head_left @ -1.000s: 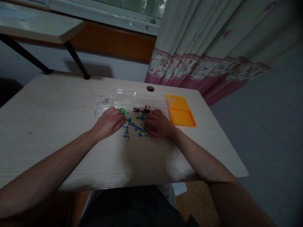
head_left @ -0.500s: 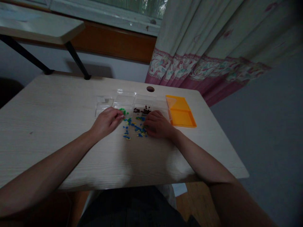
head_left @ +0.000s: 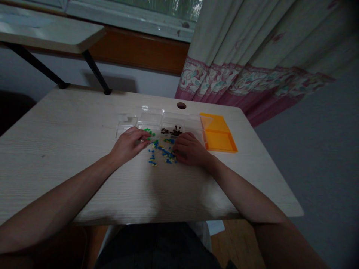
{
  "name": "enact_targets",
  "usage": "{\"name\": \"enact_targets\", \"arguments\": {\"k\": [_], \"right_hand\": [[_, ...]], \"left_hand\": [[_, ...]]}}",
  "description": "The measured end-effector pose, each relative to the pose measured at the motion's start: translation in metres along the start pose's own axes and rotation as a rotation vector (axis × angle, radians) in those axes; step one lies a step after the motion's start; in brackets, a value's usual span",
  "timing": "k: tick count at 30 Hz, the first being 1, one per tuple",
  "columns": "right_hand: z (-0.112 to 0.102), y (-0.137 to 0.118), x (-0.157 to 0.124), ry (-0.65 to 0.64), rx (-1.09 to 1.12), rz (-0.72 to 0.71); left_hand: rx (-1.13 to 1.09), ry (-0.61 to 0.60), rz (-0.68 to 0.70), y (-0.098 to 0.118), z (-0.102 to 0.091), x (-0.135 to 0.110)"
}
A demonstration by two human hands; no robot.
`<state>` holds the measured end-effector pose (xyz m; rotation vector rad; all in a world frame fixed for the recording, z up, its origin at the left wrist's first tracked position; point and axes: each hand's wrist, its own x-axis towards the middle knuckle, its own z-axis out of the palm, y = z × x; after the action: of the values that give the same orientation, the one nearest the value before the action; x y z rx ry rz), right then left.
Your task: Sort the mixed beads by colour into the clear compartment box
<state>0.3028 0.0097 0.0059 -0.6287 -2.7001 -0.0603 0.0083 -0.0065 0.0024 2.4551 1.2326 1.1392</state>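
Observation:
My left hand (head_left: 129, 144) is beside a clear plastic box (head_left: 150, 118) that has small green bricks (head_left: 151, 133) in it. Its thumb and forefinger come together on a small green brick (head_left: 149, 139). My right hand (head_left: 190, 149) rests at the right side of a loose pile of tiny blue, yellow and green bricks (head_left: 165, 153) on the table. Its fingers are curled, and what lies under them is hidden. Just behind that hand, dark brown bricks (head_left: 176, 132) sit in another clear box (head_left: 172, 118).
An open orange box (head_left: 220, 140) stands right of the clear boxes. Another clear box (head_left: 126, 121) lies behind my left hand. At the back left a raised shelf (head_left: 56, 35) stands on black legs. A curtain (head_left: 213, 74) hangs behind the table (head_left: 84, 123), which has a round hole (head_left: 181, 105).
The whole view has shifted slightly. My left thumb and forefinger have shifted a little, and green now shows at their tips. The right hand stays at the pile.

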Motion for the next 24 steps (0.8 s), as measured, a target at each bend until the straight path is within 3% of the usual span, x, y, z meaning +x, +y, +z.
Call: {"name": "enact_targets", "arguments": {"k": [9, 24], "right_hand": [[0.0072, 0.0040, -0.0021, 0.032, -0.022, 0.024], [0.0027, 0.0027, -0.0012, 0.054, -0.044, 0.046]], "left_hand": [[-0.008, -0.035, 0.091, -0.0027, -0.0019, 0.0031], [0.046, 0.099, -0.014, -0.0070, -0.0024, 0.0030]]}}
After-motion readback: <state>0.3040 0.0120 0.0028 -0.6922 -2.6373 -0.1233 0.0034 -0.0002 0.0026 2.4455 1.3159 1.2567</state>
